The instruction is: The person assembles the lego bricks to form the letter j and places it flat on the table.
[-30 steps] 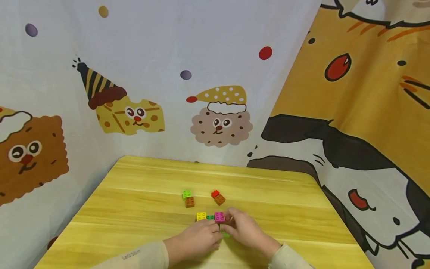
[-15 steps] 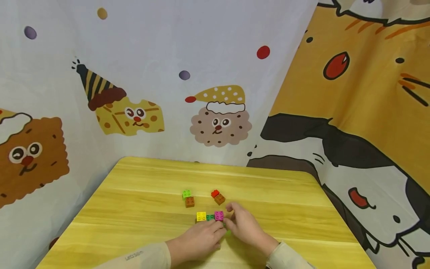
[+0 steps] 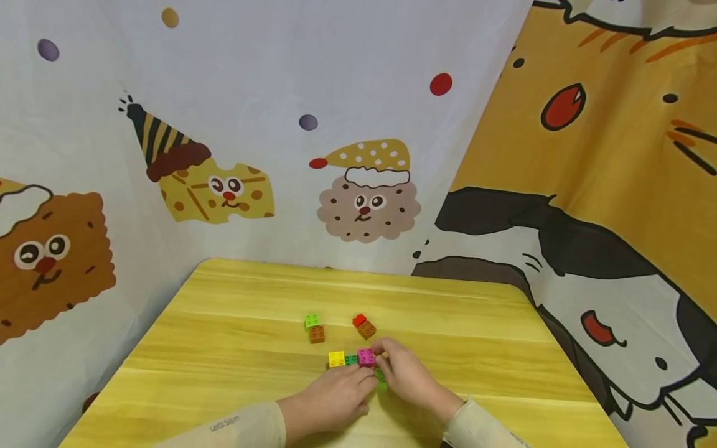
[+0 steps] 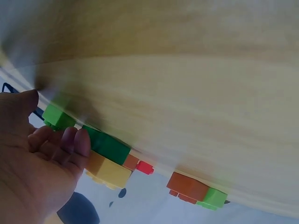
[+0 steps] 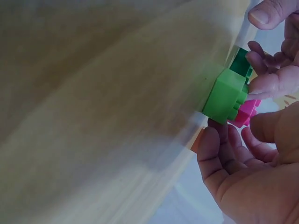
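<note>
In the head view, a yellow brick (image 3: 337, 359) and a magenta brick (image 3: 366, 357) sit on a dark green brick (image 3: 351, 359). A light green brick (image 3: 381, 378) lies just in front of the magenta one, between the hands. My left hand (image 3: 336, 398) touches the bricks' near side with bent fingertips; its thumb stands apart in the left wrist view. My right hand (image 3: 411, 378) is at the right end, fingers beside the magenta brick and thumb close to the light green one. The right wrist view shows no clear pinch. Whether the light green brick joins the others I cannot tell.
Farther back on the wooden table (image 3: 235, 323) lie a light green brick (image 3: 311, 321) against a brown brick (image 3: 317, 334), and a red brick (image 3: 359, 320) against another brown brick (image 3: 366, 330). A printed cloth (image 3: 252, 93) hangs behind the table.
My right hand's fingers and thumb have shifted slightly around the light green brick, which shows more now and sits a little farther right. My left hand has edged slightly right. The other bricks stay put.
</note>
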### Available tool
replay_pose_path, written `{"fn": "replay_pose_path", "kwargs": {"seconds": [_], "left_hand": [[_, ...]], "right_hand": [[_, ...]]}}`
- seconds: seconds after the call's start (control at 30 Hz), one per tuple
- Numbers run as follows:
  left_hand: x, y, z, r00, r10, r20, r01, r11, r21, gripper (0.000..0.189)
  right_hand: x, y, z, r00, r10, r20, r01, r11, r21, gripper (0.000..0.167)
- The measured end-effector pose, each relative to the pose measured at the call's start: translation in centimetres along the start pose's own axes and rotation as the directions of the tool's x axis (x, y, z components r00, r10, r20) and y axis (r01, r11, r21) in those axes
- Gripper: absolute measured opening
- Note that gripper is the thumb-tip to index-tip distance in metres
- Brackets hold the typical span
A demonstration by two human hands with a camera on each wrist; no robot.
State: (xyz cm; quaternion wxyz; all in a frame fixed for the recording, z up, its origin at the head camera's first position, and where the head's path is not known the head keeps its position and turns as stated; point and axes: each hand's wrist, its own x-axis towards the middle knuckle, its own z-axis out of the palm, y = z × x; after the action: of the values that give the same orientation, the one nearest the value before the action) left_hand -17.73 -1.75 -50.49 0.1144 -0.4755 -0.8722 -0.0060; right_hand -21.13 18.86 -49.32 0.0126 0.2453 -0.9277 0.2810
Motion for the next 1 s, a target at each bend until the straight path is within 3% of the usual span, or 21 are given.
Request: {"fn": "replay_pose_path", "kwargs": {"seconds": [0.13, 0.33, 0.5, 0.67, 1.0], "left_hand": [[0.02, -0.11, -0.01, 1.0, -0.026, 0.004, 0.026, 0.999, -0.033, 0.047], [0.18, -0.12, -0.11, 0.993, -0.113, 0.03, 0.116, 0.982, -0.148, 0.032], [0.13, -0.05, -0.37, 0.986, -0.167, 0.026, 0.169, 0.966, -0.198, 0.037], [0.05, -0.01, -0.33, 0.98, -0.2, 0.006, 0.198, 0.96, -0.197, 0.046], [0.19, -0.12, 0.16, 0.976, -0.218, 0.001, 0.213, 0.95, -0.227, 0.029]], "right_hand": [[0.05, -0.02, 0.01, 1.0, 0.026, -0.005, -0.026, 1.0, 0.012, 0.014], [-0.03, -0.42, -0.18, 0.995, 0.078, 0.057, -0.087, 0.98, 0.179, 0.016], [-0.15, -0.75, -0.01, 0.992, 0.087, 0.091, -0.109, 0.953, 0.281, 0.017], [-0.25, -0.94, 0.31, 0.993, 0.068, 0.1, -0.095, 0.95, 0.298, 0.018], [-0.3, -0.9, 0.2, 0.99, 0.073, 0.12, -0.106, 0.95, 0.295, 0.02]]}}
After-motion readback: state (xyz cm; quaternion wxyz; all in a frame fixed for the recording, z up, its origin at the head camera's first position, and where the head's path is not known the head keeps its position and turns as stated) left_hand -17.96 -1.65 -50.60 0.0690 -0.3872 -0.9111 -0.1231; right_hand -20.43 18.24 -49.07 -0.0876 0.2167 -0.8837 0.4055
